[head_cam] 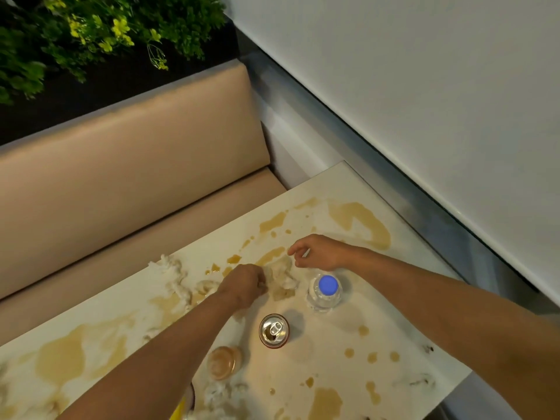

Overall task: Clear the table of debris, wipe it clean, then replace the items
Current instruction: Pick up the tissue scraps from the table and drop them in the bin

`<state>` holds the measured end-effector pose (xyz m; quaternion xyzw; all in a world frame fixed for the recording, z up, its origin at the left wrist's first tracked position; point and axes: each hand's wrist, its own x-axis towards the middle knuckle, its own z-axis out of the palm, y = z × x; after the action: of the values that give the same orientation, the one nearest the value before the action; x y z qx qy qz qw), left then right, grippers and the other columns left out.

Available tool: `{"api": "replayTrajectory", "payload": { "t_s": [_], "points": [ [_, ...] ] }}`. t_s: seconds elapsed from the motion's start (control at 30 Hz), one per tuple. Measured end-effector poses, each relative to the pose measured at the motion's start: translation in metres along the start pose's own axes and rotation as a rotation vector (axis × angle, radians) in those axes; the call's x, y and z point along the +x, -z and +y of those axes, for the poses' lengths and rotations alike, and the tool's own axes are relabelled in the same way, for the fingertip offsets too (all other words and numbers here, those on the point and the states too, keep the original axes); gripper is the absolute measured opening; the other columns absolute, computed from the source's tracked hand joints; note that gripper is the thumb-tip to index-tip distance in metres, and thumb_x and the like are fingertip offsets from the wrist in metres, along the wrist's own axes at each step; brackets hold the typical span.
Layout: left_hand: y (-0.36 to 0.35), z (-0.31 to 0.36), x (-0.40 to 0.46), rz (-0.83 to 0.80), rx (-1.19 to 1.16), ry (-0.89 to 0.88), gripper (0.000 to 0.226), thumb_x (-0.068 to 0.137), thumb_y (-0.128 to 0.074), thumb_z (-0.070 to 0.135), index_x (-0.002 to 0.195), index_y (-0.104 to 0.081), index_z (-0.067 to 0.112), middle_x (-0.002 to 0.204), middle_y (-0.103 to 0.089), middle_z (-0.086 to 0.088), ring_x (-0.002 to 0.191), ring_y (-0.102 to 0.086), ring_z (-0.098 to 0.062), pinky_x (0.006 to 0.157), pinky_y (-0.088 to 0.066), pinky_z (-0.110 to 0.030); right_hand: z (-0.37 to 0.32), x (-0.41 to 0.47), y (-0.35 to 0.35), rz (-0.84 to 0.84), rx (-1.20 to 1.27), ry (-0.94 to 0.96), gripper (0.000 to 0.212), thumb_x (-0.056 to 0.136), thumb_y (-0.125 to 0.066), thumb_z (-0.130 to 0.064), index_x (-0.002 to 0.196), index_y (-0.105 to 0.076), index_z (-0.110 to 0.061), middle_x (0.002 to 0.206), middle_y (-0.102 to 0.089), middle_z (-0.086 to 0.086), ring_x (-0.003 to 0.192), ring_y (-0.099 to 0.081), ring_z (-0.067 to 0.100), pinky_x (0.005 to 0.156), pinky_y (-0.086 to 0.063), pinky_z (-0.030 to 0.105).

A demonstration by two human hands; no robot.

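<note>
Beige padded bench (127,183); green plants (100,31) behind; white wall (424,71) right

We count one water bottle (325,291), one drink can (274,330), one brown-lidded jar (223,362), several soaked tissue clumps and two hands over one tabletop (333,344).

Both bare forearms reach forward, converging toward the middle. The left hand (245,284) is a closed fist, knuckles up. The right hand (318,251) hovers just beyond it, fingers loosely curled downward.
</note>
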<state>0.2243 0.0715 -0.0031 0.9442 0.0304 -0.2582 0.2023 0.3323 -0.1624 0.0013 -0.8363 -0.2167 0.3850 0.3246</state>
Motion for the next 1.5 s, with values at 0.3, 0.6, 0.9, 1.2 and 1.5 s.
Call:
{"api": "replayTrajectory", "payload": {
  "t_s": [0.3,0.6,0.9,1.2,1.5],
  "points": [
    [0.049,-0.015,-0.021,0.036,0.056,-0.060,0.009,0.088,-0.071,0.033,0.087,-0.063,0.030,0.095,-0.066,0.009,0.085,-0.060,-0.014,0.078,-0.051,-0.031,-0.018,0.023,-0.012,-0.206,-0.344,0.094,0.058,0.091,-0.075,-0.031,0.144,-0.054,-0.032,0.092,-0.066,-0.010,0.079,-0.058,0.006,0.067,-0.038,0.018],
    [0.066,-0.019,-0.047,0.084,-0.113,-0.021,0.013,0.092,-0.071,0.022,0.091,-0.063,0.032,0.090,-0.065,0.009,0.068,-0.057,-0.004,0.065,-0.046,-0.020,-0.017,0.033,-0.013,-0.202,-0.406,0.135,0.056,0.087,-0.077,-0.042,0.139,-0.059,-0.032,0.086,-0.062,-0.009,0.074,-0.056,0.007,0.064,-0.037,0.020],
    [0.081,-0.031,-0.059,0.209,-0.224,0.041,0.009,0.093,-0.070,0.025,0.100,-0.070,0.032,0.088,-0.067,0.013,0.071,-0.061,-0.001,0.064,-0.043,-0.019,-0.021,0.034,-0.034,-0.368,-0.473,0.156,0.040,0.077,-0.084,-0.046,0.110,-0.074,-0.025,0.082,-0.059,-0.020,0.073,-0.056,-0.004,0.066,-0.042,0.019],
    [0.082,-0.034,-0.070,0.192,-0.326,0.088,0.012,0.091,-0.074,0.023,0.083,-0.068,0.030,0.083,-0.067,0.009,0.065,-0.058,0.002,0.056,-0.042,-0.007,-0.013,0.034,-0.020,-0.290,-0.624,0.171,0.007,0.084,-0.076,-0.033,0.081,-0.072,-0.028,0.074,-0.065,-0.016,0.073,-0.063,0.009,0.071,-0.053,0.030],
    [0.101,-0.015,-0.095,0.231,-0.417,0.023,0.007,0.092,-0.073,0.019,0.085,-0.072,0.021,0.080,-0.065,0.009,0.052,-0.054,-0.002,0.045,-0.044,-0.021,0.001,-0.009,0.020,0.142,-0.302,0.082,0.008,0.088,-0.072,-0.028,0.083,-0.075,-0.023,0.084,-0.072,-0.010,0.082,-0.066,0.011,0.079,-0.054,0.032]
  ]
}}
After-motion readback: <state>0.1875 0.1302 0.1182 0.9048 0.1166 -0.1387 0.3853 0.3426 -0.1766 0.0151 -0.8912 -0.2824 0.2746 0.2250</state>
